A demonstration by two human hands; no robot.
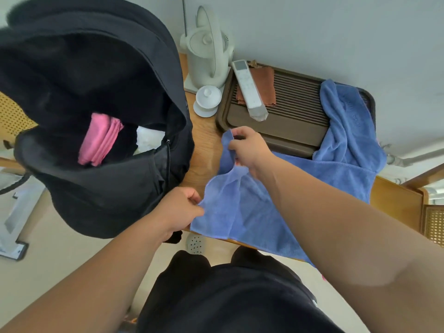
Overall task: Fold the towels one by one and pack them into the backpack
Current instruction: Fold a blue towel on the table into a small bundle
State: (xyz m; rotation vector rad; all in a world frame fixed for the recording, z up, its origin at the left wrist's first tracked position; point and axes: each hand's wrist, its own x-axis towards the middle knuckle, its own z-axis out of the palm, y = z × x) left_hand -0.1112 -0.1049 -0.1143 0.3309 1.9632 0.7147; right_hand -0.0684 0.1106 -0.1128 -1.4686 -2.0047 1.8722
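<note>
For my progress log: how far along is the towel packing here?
Done: a folded pink towel sits inside the open backpack. In hand: the left hand and right hand each pinch an edge of the blue towel, lying unfolded across the table and tray. Left: fold it and pack it.

Both hands [182, 207] pinching blue towel [252, 212]
</note>
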